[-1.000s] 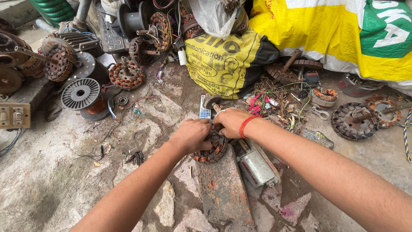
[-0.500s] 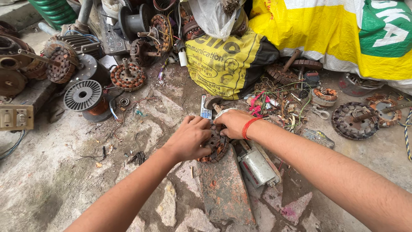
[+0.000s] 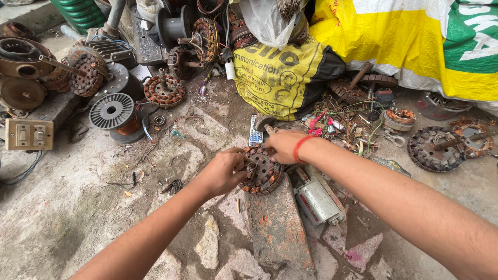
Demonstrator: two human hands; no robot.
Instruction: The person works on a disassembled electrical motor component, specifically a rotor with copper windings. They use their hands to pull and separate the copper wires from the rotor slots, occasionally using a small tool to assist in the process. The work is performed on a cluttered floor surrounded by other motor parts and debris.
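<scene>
Fingers (image 3: 239, 161) of left hand (image 3: 224, 171) curled against the near-left rim of a rusty motor stator (image 3: 262, 171), gripping it. Fingers of right hand (image 3: 282, 147) bent down over the stator's far edge, tips hidden; red band (image 3: 299, 149) at the wrist. Stator resting on the top end of a rusty slab (image 3: 277, 228) on the concrete floor (image 3: 78, 218). Just right, a grey metal box (image 3: 317, 201). Beyond, a small remote (image 3: 255, 132), a yellow sack (image 3: 282, 78), a wire spool (image 3: 111, 110).
</scene>
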